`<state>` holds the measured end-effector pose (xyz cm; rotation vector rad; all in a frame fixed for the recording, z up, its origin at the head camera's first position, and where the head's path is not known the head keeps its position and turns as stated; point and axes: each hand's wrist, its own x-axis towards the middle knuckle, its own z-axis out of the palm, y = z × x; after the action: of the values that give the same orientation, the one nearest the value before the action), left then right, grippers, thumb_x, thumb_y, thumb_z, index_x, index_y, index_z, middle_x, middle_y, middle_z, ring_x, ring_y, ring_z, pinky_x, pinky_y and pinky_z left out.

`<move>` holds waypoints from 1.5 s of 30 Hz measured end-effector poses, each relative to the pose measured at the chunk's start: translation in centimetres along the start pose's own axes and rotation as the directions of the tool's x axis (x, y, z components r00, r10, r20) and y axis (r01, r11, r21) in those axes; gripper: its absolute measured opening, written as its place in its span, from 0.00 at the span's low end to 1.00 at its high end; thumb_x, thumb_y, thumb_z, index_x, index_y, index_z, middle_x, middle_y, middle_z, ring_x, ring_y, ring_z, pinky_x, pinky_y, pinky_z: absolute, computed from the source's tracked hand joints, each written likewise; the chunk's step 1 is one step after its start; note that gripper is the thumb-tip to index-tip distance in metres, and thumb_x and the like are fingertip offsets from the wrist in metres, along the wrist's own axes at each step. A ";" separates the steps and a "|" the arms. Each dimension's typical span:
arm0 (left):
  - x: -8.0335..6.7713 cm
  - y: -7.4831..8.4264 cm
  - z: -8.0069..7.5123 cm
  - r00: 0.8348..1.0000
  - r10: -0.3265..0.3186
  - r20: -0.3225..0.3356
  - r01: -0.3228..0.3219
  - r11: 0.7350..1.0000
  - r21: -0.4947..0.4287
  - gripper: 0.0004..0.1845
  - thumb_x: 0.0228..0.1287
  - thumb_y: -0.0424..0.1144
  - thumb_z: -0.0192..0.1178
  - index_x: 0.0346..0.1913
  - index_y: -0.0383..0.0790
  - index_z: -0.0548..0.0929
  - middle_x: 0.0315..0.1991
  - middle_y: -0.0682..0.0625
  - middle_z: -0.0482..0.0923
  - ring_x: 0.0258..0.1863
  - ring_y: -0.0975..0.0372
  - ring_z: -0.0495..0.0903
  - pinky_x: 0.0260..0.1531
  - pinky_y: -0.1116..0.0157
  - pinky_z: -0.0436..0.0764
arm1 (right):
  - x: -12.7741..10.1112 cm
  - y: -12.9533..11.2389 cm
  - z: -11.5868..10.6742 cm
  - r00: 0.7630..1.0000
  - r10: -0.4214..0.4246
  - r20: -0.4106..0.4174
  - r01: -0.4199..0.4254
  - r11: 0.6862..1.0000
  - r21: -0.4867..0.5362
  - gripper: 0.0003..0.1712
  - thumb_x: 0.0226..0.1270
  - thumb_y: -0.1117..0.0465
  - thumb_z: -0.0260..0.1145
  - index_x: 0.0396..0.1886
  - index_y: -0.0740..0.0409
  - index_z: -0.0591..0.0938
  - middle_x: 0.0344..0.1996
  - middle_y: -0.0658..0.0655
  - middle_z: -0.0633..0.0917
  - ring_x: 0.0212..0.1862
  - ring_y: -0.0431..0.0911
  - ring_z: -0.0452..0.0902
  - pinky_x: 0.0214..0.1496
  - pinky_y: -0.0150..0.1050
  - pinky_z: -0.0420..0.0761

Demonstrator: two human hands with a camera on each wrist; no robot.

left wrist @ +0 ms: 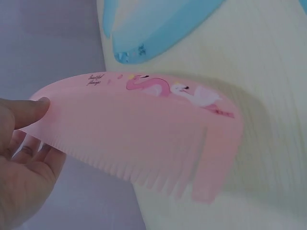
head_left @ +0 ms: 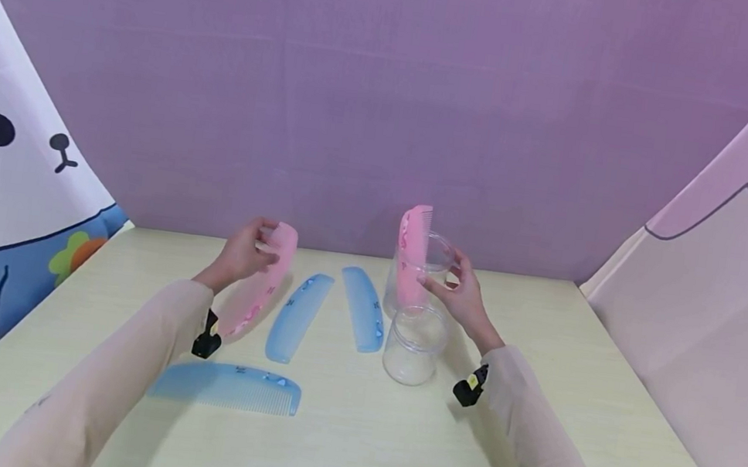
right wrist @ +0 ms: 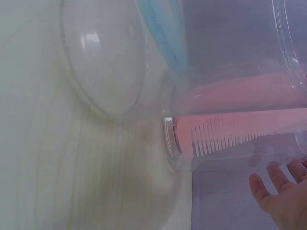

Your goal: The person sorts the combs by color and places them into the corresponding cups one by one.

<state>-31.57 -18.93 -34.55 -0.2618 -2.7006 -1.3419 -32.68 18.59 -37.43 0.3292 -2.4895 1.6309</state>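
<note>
Head view shows a pale yellow-green table (head_left: 347,448) set against a purple backdrop, with cartoon-printed cloth hanging at either side. At the far left of the table the left hand (head_left: 242,252) pinches the top end of a pink translucent plastic comb with a flamingo print (head_left: 258,289), which hangs tilted with its lower end down near the table; the left wrist view shows the thumb (left wrist: 29,111) pressed on one end of that comb (left wrist: 144,129), the teeth pointing down and the other fingers curled loosely behind it. At the far middle, the right hand (head_left: 461,291) has its fingers wrapped round the side of a clear plastic cup (head_left: 419,274), in which a second pink plastic comb (head_left: 412,254) stands upright, its top well above the rim. The right wrist view looks through the clear wall at the pink teeth (right wrist: 240,134), with only the fingertips (right wrist: 283,191) showing at the lower right edge. A second clear plastic cup (head_left: 413,345) stands empty just in front of the held one, close to touching it. Three blue translucent plastic combs lie flat between the hands: one (head_left: 298,316) just beside the hanging pink comb, one (head_left: 362,308) just left of the cups, and one (head_left: 227,387) crosswise nearer the front edge, beneath the left forearm.
</note>
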 end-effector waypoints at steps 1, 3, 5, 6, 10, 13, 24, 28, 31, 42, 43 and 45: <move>0.1 0.2 0.1 1.000 -0.001 -0.002 0.001 1.000 -0.007 0.31 0.56 0.25 0.58 0.63 0.31 0.59 0.48 0.32 0.67 0.36 0.46 0.79 0.31 0.60 0.83 | 0.0 0.0 0.0 1.000 0.004 -0.001 -0.004 1.000 -0.001 0.51 0.52 0.48 0.69 0.70 0.53 0.51 0.69 0.55 0.59 0.67 0.54 0.56 0.64 0.51 0.66; 0.2 0.5 0.3 1.000 -0.005 -0.007 0.005 1.000 -0.015 0.31 0.56 0.25 0.58 0.63 0.32 0.59 0.49 0.33 0.67 0.38 0.46 0.78 0.32 0.59 0.83 | 0.0 0.0 0.0 1.000 0.010 -0.003 -0.010 1.000 -0.002 0.51 0.52 0.48 0.70 0.70 0.52 0.51 0.69 0.55 0.59 0.67 0.54 0.56 0.64 0.50 0.66; 0.4 0.9 0.5 1.000 0.000 -0.011 0.000 1.000 -0.031 0.31 0.56 0.25 0.58 0.63 0.33 0.59 0.50 0.33 0.67 0.39 0.46 0.78 0.32 0.58 0.83 | 0.0 0.0 0.0 1.000 0.007 -0.002 -0.007 1.000 -0.004 0.51 0.52 0.49 0.69 0.70 0.52 0.51 0.69 0.56 0.59 0.67 0.54 0.56 0.64 0.50 0.66; 0.5 1.0 0.6 1.000 0.004 -0.015 -0.004 0.999 -0.043 0.31 0.56 0.25 0.59 0.63 0.33 0.59 0.50 0.33 0.67 0.38 0.46 0.78 0.32 0.58 0.83 | 0.0 0.0 0.0 1.000 0.002 -0.003 -0.002 1.000 -0.003 0.51 0.52 0.49 0.69 0.70 0.53 0.51 0.69 0.56 0.59 0.67 0.55 0.56 0.64 0.51 0.67; 1.0 1.9 1.0 0.999 0.032 -0.023 -0.034 0.992 -0.120 0.32 0.54 0.23 0.59 0.62 0.32 0.59 0.50 0.32 0.68 0.37 0.46 0.78 0.31 0.58 0.84 | 0.0 0.0 0.0 1.000 -0.013 -0.004 0.013 1.000 0.004 0.50 0.52 0.51 0.70 0.70 0.54 0.52 0.69 0.57 0.59 0.67 0.55 0.57 0.64 0.52 0.67; 1.2 2.7 1.3 0.999 0.039 -0.029 -0.043 0.988 -0.149 0.32 0.55 0.24 0.59 0.62 0.34 0.59 0.52 0.34 0.68 0.37 0.47 0.78 0.30 0.60 0.84 | 0.0 0.1 0.0 1.000 -0.004 -0.007 0.004 1.000 0.003 0.50 0.52 0.50 0.70 0.69 0.53 0.52 0.69 0.55 0.60 0.67 0.54 0.57 0.64 0.51 0.67; 2.1 6.1 2.1 0.983 0.144 -0.111 -0.161 0.971 -0.174 0.31 0.54 0.24 0.60 0.61 0.35 0.61 0.51 0.36 0.71 0.38 0.49 0.77 0.39 0.61 0.81 | 0.2 0.2 0.0 1.000 -0.012 0.000 0.012 1.000 0.015 0.50 0.53 0.51 0.69 0.70 0.53 0.52 0.69 0.56 0.59 0.67 0.56 0.56 0.65 0.53 0.65; 2.3 7.6 2.5 0.973 0.180 -0.144 -0.207 0.959 -0.194 0.31 0.53 0.25 0.60 0.61 0.34 0.62 0.52 0.37 0.72 0.41 0.49 0.77 0.43 0.58 0.80 | 0.1 0.1 0.1 1.000 -0.002 -0.008 0.002 1.000 0.000 0.50 0.53 0.49 0.69 0.70 0.53 0.51 0.69 0.57 0.59 0.67 0.56 0.56 0.64 0.52 0.66; 2.5 8.5 2.7 0.968 0.195 -0.161 -0.229 0.946 -0.231 0.30 0.53 0.24 0.60 0.60 0.34 0.63 0.52 0.37 0.71 0.39 0.50 0.77 0.41 0.61 0.80 | 0.1 0.1 0.1 1.000 0.010 -0.014 -0.010 1.000 -0.020 0.51 0.52 0.48 0.69 0.70 0.52 0.51 0.69 0.56 0.59 0.67 0.55 0.57 0.63 0.53 0.67; 3.4 12.0 4.0 0.928 0.263 -0.263 -0.342 0.882 -0.324 0.28 0.52 0.23 0.61 0.57 0.34 0.63 0.49 0.37 0.71 0.39 0.49 0.78 0.45 0.56 0.81 | 0.1 0.0 0.1 1.000 0.024 -0.007 -0.024 1.000 -0.019 0.51 0.52 0.49 0.69 0.70 0.52 0.51 0.69 0.56 0.59 0.68 0.55 0.56 0.65 0.51 0.65; 3.5 12.3 4.1 0.922 0.268 -0.278 -0.351 0.881 -0.316 0.28 0.52 0.24 0.61 0.57 0.34 0.63 0.50 0.38 0.72 0.40 0.50 0.77 0.45 0.57 0.81 | 0.1 0.0 0.1 1.000 0.021 -0.007 -0.021 1.000 -0.020 0.51 0.52 0.49 0.69 0.70 0.53 0.51 0.69 0.56 0.59 0.68 0.55 0.56 0.65 0.51 0.66; 3.7 12.8 4.3 0.908 0.279 -0.311 -0.374 0.874 -0.310 0.28 0.52 0.24 0.61 0.57 0.34 0.64 0.50 0.39 0.72 0.43 0.52 0.76 0.45 0.58 0.80 | 0.1 0.0 0.1 1.000 0.021 -0.011 -0.021 1.000 -0.023 0.51 0.52 0.48 0.69 0.70 0.52 0.51 0.69 0.55 0.59 0.68 0.54 0.56 0.65 0.51 0.66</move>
<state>-32.66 -7.52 -26.47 -0.5163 -2.0655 -1.6244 -32.77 18.51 -37.48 0.2913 -2.5104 1.6059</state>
